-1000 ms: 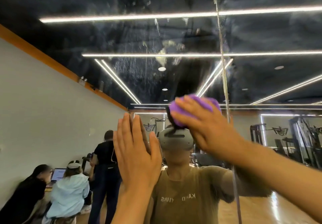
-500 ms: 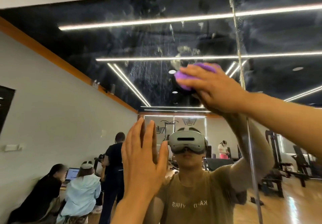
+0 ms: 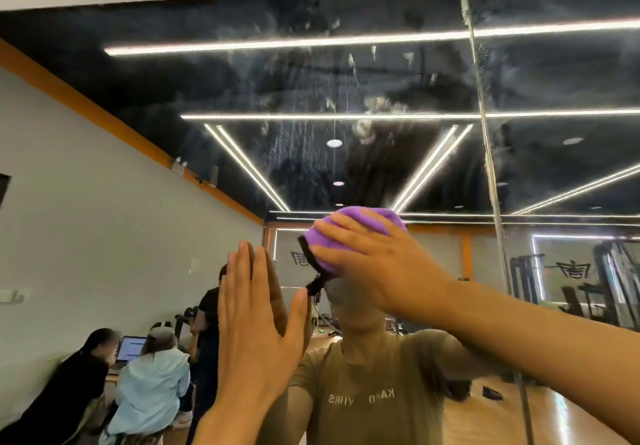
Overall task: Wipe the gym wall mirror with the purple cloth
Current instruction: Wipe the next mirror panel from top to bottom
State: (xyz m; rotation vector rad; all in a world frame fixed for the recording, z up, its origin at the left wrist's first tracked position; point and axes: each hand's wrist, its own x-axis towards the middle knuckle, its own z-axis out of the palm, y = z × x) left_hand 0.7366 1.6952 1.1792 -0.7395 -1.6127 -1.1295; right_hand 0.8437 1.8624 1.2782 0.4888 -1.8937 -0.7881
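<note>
The wall mirror point(image 3: 311, 91) fills the view and shows streaks and smudges across its upper part. My right hand point(image 3: 377, 264) presses the bunched purple cloth point(image 3: 332, 237) flat against the glass at about head height, fingers spread over it. A black edge and tag of the cloth hang below its left side. My left hand point(image 3: 256, 320) rests flat on the mirror lower left of the cloth, fingers straight and together.
A vertical seam point(image 3: 485, 140) between mirror panels runs just right of the cloth. The glass reflects ceiling light strips, gym machines point(image 3: 595, 285) at right, several people point(image 3: 145, 375) around a laptop at lower left, and my own body.
My right hand swept the cloth up the glass, then came back down to head height. The left hand stayed flat on the mirror.
</note>
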